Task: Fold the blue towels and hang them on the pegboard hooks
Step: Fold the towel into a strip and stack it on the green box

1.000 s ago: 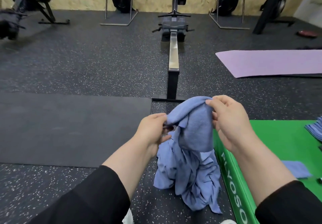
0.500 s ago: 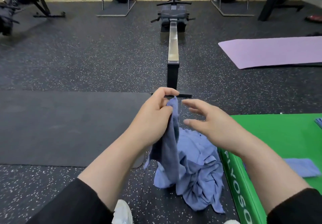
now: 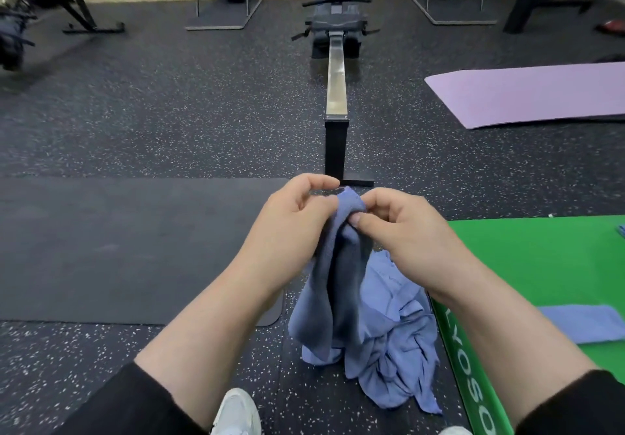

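Both hands meet at the top edge of one blue towel [image 3: 333,265], held up in front of the person. The left hand [image 3: 291,228] has its grip clamped on the cloth, fingers curled over the upper corner with the thumb against the fabric. The right hand [image 3: 402,231] pinches the same edge just beside it, thumb and forefinger closed on the bunched material. The two hands are nearly touching, with only the fold of towel between them.

The held towel hangs down in loose vertical folds, and its lower end reaches a crumpled pile of blue towels [image 3: 395,343] lying on the speckled rubber floor [image 3: 169,103]. That pile sits against the side of a green plyo box [image 3: 527,258] (white lettering runs along its near face). A folded blue towel [image 3: 585,323] lies flat on top of the box, and the corner of another blue cloth [image 3: 621,230] shows at the right edge.

A dark mat [image 3: 118,248] lies on the floor to the left. A rowing machine [image 3: 336,72] stretches away straight ahead, and a purple mat [image 3: 531,94] lies to the right. A pale shoe [image 3: 236,412] shows at the bottom.
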Demonstrator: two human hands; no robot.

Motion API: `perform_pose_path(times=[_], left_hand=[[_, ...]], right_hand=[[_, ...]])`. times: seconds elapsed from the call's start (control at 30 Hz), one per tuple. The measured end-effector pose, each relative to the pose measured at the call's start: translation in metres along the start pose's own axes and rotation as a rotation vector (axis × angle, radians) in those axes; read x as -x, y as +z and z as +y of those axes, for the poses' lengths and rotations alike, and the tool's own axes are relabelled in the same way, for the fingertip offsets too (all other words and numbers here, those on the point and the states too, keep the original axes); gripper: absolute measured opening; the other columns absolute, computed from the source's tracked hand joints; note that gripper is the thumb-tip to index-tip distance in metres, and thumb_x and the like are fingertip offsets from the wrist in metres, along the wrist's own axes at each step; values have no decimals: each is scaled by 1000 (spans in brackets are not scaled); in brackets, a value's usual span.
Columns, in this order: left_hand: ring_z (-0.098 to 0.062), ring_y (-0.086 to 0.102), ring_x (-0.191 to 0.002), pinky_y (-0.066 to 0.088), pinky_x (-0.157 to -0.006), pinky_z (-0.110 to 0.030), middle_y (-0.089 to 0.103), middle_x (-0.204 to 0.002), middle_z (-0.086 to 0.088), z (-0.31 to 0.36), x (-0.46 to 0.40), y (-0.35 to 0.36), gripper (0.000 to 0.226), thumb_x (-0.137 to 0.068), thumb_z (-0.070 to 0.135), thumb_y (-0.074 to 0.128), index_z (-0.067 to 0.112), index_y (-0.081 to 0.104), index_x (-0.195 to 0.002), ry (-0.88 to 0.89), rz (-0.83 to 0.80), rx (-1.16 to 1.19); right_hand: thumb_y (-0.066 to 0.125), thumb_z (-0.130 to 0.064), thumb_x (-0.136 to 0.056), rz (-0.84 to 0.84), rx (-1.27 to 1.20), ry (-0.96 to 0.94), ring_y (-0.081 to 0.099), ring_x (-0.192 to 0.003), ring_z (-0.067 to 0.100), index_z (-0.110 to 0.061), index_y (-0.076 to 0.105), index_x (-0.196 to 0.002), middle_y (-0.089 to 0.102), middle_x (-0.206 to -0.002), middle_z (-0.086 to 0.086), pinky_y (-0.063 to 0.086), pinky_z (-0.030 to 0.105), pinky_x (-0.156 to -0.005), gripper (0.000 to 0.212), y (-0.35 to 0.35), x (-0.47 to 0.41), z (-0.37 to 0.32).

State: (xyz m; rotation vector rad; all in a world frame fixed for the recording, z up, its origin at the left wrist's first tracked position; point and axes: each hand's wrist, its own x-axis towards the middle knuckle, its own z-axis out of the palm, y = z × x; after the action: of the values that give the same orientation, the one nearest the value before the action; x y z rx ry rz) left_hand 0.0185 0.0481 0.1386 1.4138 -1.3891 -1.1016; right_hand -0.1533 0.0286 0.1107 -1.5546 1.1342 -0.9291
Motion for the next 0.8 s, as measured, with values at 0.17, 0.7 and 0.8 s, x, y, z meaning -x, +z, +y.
perform_pose_path(times=[0.17, 0.7, 0.8], left_hand=[[-10, 53, -67, 47, -65, -35, 69, -80, -12, -10, 1, 2, 18, -96, 33, 65, 19, 75, -91, 63, -37, -155], [-6, 54, -71, 45, -71, -28, 66, -79, 13, -16, -10, -15, 22, -97, 34, 60, 18, 72, -87, 105, 158, -282], [3, 62, -100, 45, -88, -14, 73, -112, 14, -11, 1, 1, 30, -98, 38, 61, 27, 70, -125, 109, -49, -378]], right_hand=[[69, -11, -93, 27, 40, -16, 55, -71, 10, -9, 72, -90, 74, -85, 16, 43, 32, -69, 5, 3, 4, -4], [63, -20, -98, 79, 279, 21, 60, -72, 8, -22, 74, -86, 75, -80, -1, 52, 38, -76, 17, -5, 2, 0], [62, -20, -98, 75, 258, 31, 60, -75, 8, -22, 76, -88, 76, -82, -1, 53, 43, -80, 18, -1, 2, -3]])
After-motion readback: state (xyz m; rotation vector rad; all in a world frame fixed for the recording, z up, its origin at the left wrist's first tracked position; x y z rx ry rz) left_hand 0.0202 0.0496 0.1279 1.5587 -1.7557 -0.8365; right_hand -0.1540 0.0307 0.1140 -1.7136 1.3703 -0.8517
